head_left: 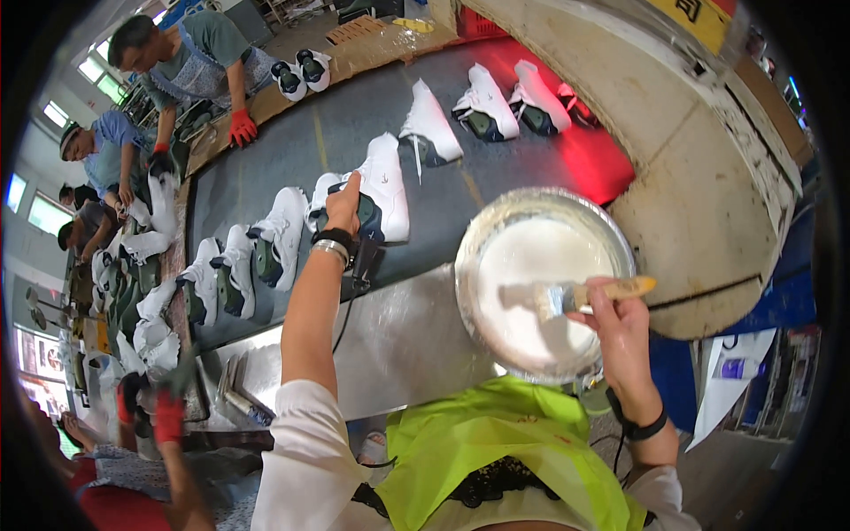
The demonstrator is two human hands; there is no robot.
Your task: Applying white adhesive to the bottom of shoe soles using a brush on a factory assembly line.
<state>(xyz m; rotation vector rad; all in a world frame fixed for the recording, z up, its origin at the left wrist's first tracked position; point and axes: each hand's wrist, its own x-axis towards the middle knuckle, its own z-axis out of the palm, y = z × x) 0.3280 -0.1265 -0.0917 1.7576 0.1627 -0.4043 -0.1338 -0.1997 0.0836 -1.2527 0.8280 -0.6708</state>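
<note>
My right hand [620,323] is closed round the wooden handle of a flat paintbrush [611,288]. The brush's bristles hang over white liquid [536,252] in a round metal bowl [472,305], whose inner wall is smeared white. At the conveyor's near side, my left hand [343,208] grips a white and dark green shoe [385,173], with its fingers partly hidden. Close beside that hand, on its left, are more white and green shoes [285,232].
A dark conveyor belt [266,150] carries several shoes, some under red light at its far right. Beige machine casing [682,150] borders the right side. Co-workers in red gloves [242,128] handle shoes at the left. Metal tools [239,394] lie near the front edge.
</note>
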